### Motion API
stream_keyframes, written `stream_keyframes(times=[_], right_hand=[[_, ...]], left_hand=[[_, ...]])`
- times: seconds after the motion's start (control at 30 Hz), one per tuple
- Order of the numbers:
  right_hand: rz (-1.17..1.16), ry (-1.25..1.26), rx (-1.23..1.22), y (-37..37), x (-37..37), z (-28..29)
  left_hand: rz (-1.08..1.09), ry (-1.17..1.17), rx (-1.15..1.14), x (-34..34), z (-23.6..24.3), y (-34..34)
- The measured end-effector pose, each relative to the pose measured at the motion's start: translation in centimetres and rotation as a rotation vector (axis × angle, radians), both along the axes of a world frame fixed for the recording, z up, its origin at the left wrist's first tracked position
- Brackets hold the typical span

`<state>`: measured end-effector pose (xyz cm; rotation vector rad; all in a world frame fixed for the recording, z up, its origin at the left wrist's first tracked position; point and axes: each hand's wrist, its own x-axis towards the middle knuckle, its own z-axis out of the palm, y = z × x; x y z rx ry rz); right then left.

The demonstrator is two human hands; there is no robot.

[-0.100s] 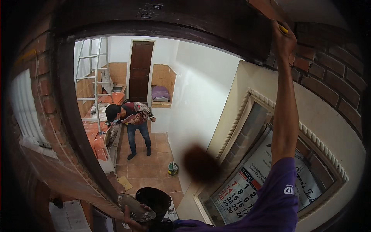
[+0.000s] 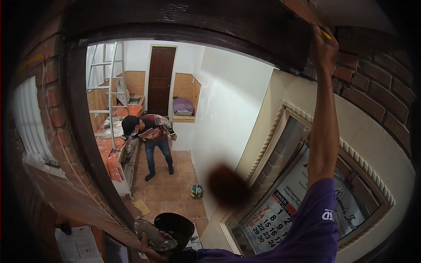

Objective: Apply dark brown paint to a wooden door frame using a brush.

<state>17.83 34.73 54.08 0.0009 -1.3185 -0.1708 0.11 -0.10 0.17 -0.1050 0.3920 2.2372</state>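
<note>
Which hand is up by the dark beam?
The right hand, raised beside the dark beam and gripping something yellow; the left hand is low, holding a grey flat piece.

R arm (image 2: 323, 131) was up o'head, approx. straight, R hand (image 2: 324, 46) clenched tight; L hand (image 2: 149, 249) was low, gripping, partly hidden.

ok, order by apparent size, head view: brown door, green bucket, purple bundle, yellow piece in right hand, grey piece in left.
1. Brown door
2. Grey piece in left hand
3. Purple bundle
4. Green bucket
5. Yellow piece in right hand

Apparent size only; nearness enlarges the grey piece.
</note>
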Motion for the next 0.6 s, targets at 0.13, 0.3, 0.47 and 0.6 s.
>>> stream_keyframes(times=[0.13, 0.3, 0.47, 0.6], right_hand=[[-0.078, 0.077, -0.064, 1.5, 2.5, 0.7], [-0.250, 0.145, -0.193, 2.4, 4.0, 0.7], [-0.319, 0.048, -0.171, 1.5, 3.6, 1.4], [-0.110, -0.064, -0.073, 0.1, 1.6, 1.8]], left_hand=[[-0.035, -0.108, -0.012, -0.5, -0.5, -0.7], [-0.054, -0.168, 0.009, -0.5, 0.0, -0.6], [0.050, -0.065, -0.058, -0.4, -0.9, -0.3], [-0.011, -0.086, 0.042, -0.2, 0.7, -0.5]])
